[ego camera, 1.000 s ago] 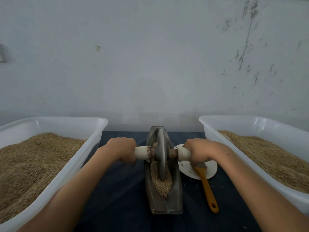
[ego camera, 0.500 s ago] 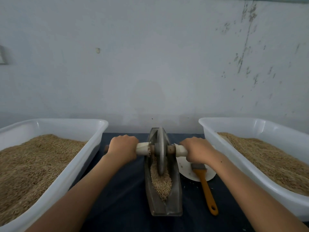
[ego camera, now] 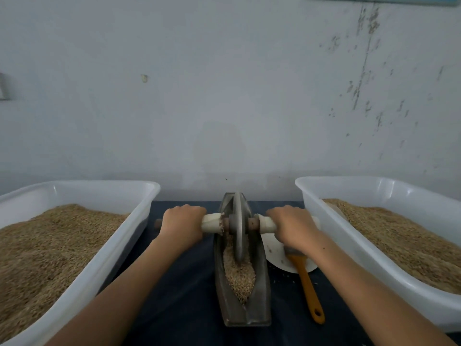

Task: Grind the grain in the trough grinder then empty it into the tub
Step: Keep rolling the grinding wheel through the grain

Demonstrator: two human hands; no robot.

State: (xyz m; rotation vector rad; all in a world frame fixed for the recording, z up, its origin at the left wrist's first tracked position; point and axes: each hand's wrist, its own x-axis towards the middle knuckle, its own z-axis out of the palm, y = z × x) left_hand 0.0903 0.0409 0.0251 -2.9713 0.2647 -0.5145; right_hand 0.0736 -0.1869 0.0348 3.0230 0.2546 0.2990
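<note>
— How far along is it?

— Grinding, I'd judge. The left hand [ego camera: 183,224] and right hand [ego camera: 291,227] each curl in a closed grip round an end of the axle handle [ego camera: 212,223]; the wheel [ego camera: 238,228] stands upright toward the far end of the trough grinder [ego camera: 242,313]. The grain [ego camera: 238,278] in the trough looks whole.

— What's left?

— More grinding, then emptying into a tub.

— Which tub?

— Can't tell. The left tub [ego camera: 104,265] and right tub [ego camera: 354,248] both hold grain.

— Anything in the way?

— An orange-handled brush [ego camera: 308,288] on a white plate [ego camera: 274,253], just beside the trough on the dark worktop [ego camera: 184,295].
</note>
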